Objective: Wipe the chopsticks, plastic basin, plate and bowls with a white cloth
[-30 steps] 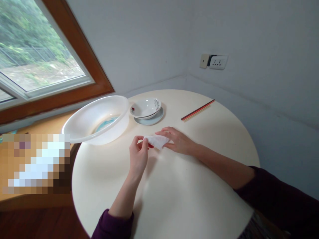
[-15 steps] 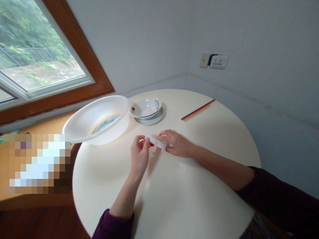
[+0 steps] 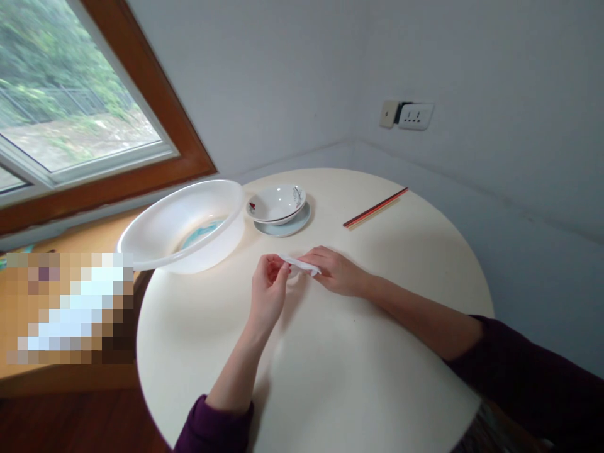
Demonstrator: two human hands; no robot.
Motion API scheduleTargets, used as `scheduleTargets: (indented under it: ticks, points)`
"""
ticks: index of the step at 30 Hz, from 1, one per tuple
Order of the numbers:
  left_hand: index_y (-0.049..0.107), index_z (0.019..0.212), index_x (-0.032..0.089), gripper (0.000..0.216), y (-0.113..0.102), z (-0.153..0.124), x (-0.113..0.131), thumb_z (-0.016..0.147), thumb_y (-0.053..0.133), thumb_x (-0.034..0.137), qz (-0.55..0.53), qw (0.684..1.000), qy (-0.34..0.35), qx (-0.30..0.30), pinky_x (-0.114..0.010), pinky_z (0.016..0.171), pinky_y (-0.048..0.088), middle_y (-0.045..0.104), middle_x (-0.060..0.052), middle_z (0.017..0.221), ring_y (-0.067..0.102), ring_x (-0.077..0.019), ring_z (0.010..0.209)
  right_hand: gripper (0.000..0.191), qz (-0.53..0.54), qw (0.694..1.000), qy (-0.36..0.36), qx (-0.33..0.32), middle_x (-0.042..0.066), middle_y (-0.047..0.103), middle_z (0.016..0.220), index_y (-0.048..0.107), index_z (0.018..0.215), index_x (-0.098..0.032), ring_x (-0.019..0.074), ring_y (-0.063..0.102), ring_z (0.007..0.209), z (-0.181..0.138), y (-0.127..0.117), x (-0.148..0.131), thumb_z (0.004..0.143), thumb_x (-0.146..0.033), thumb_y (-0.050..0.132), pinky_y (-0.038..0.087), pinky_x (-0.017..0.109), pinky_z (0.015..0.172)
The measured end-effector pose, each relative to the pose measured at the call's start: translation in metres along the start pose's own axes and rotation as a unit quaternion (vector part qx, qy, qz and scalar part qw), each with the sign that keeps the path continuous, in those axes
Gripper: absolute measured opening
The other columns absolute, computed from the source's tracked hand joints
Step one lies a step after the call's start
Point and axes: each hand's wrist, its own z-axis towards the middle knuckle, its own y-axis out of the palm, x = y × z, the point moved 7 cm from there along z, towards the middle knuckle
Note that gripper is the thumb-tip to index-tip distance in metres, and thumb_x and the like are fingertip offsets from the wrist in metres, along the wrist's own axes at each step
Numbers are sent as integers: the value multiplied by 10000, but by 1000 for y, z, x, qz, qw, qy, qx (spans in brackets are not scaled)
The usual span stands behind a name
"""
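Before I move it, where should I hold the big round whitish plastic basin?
I'd try the near part of the rim of the basin, coming from the near side. The rim flares outward above the wall, so it probably gives an edge to hook under. The right side looks tighter: a white patterned ceramic bowl sits close there.

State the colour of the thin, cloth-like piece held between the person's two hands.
The cloth-like piece is white; it shows best in the head view.
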Motion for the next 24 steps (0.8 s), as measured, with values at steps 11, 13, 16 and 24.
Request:
scheduleTargets:
  ticks: [11,13,16,24]
  points:
    - [621,794,183,121,1,1,-5,738,516,205,99,995,5,-13,-282,672,484,581,-45,883,593,-138,738,212,57,994,78,57,51,616,742,615,781,-178,158,558,711,-1,-4,16,862,-321,481,458,273,657]
    - [648,776,185,141,1,0,-6,735,514,198,113,994,0,-14,-289,673,486,570,-51,888,591,-138,729,204,64,993,85,58,50,611,742,610,773,-175,158,557,714,-1,-4,16,850,-324,495,452,271,653]
    - [677,759,198,160,2,0,-6,707,528,173,126,992,2,-17,-291,691,480,581,-54,887,589,-151,766,221,79,988,119,54,35,592,721,602,750,-174,152,547,696,-2,-3,20,837,-352,505,443,264,639]
    - [692,783,182,183,3,1,-13,695,531,184,107,993,-36,-40,-254,571,447,687,-38,725,564,-134,596,192,131,970,192,69,-7,531,683,573,729,-170,123,501,646,-4,-2,30,777,-354,549,410,231,584]
